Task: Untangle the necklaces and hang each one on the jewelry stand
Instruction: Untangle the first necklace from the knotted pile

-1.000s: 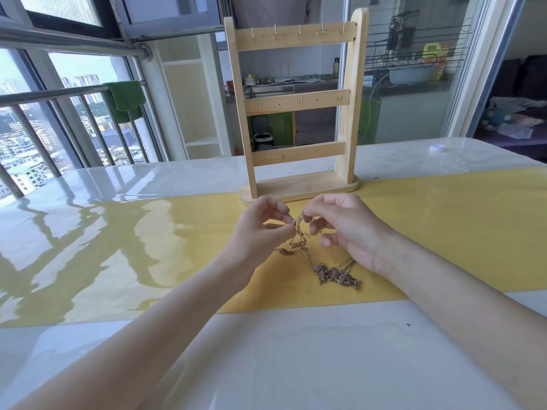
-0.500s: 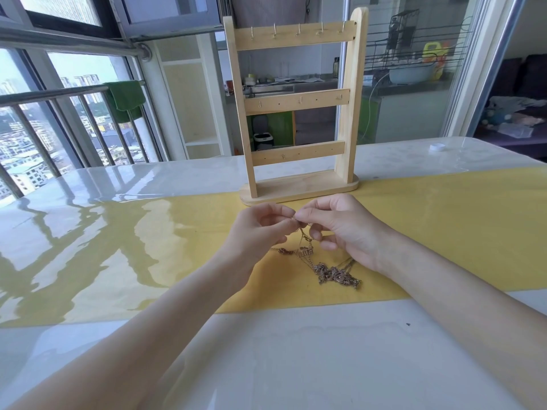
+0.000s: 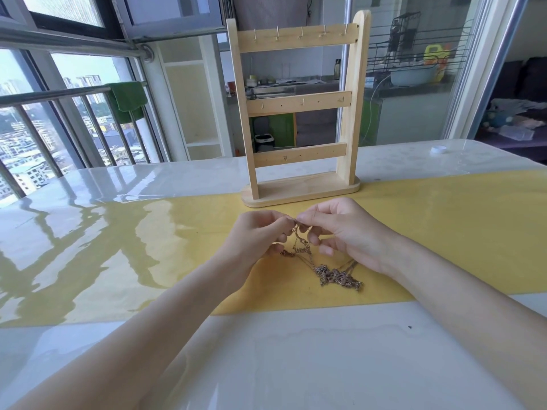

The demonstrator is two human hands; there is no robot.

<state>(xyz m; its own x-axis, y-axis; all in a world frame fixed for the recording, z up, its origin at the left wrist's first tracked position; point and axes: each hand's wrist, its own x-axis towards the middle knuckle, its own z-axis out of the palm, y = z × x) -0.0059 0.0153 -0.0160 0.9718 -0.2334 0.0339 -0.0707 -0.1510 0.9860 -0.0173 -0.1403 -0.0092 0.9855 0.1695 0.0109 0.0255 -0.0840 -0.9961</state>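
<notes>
Since a second ago both hands have closed in on each other: the gap between their fingertips is gone, and the looped bit of chain that dangled between them with a small pendant now hangs lower and straighter under the pinch. Against half a second ago little has moved.

Nearest, two bare forearms reach in over the glossy white table [image 3: 296, 365]. The left hand [image 3: 256, 235] has its fingers curled, thumb and forefinger pinching the top of the tangled necklaces [image 3: 331, 270]. The right hand [image 3: 346, 232] meets it fingertip to fingertip, pinching the same spot of chain, its other fingers bent beneath. From that pinch thin gold-brown strands drop to the yellow table runner [image 3: 444, 232], where the rest lies in one knotted heap just below the right wrist, with a short end showing under the left hand. How many necklaces make up the heap cannot be told; it reads as one tangle.

Just beyond the hands stands one wooden jewelry stand [image 3: 299, 113], upright, its base half on the runner. It has three crossbars; the top bar carries five small hooks, the lower bars a few pegs and holes. Nothing hangs on it.

Farther right on the table lies one small white cap [image 3: 438, 149]. Beyond the table's left side, one green towel [image 3: 127, 100] is draped over the balcony railing.
</notes>
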